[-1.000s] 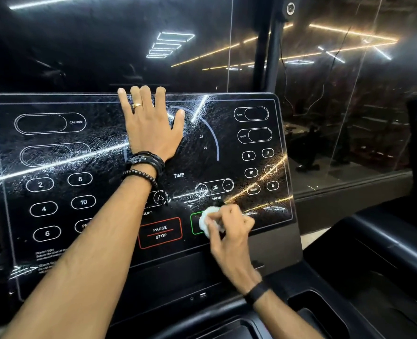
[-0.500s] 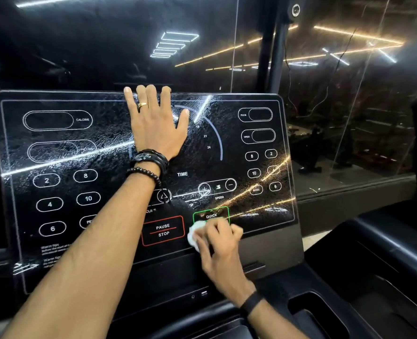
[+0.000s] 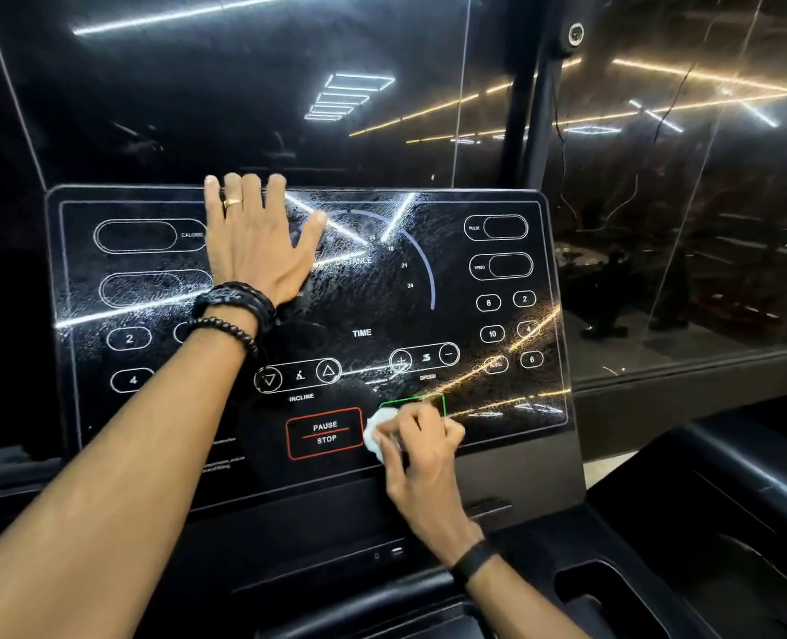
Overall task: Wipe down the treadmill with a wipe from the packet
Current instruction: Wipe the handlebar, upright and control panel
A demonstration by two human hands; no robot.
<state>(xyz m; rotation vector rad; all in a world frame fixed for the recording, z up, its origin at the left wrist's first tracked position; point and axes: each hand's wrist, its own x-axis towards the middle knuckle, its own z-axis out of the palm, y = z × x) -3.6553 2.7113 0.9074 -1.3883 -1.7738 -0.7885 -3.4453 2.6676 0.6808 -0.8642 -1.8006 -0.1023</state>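
The treadmill's glossy black console panel (image 3: 497,398) fills the middle of the head view, streaked with wet smears. My left hand (image 3: 255,244) lies flat with straight fingers on the panel's upper middle, fingertips at its top edge. My right hand (image 3: 421,442) grips a crumpled white wipe (image 3: 375,438) and presses it on the panel's lower part, over the green-framed button just right of the red PAUSE STOP button (image 3: 324,433). The wipe packet is not in view.
A dark glass wall (image 3: 659,223) with light reflections stands behind the console. A recessed black tray pocket (image 3: 613,588) sits at the lower right of the treadmill. Another black machine's frame (image 3: 728,481) lies to the right.
My right hand with the wipe slid down and left, then slightly back right, along the panel's lower edge over the green button. My left hand stayed flat in place.
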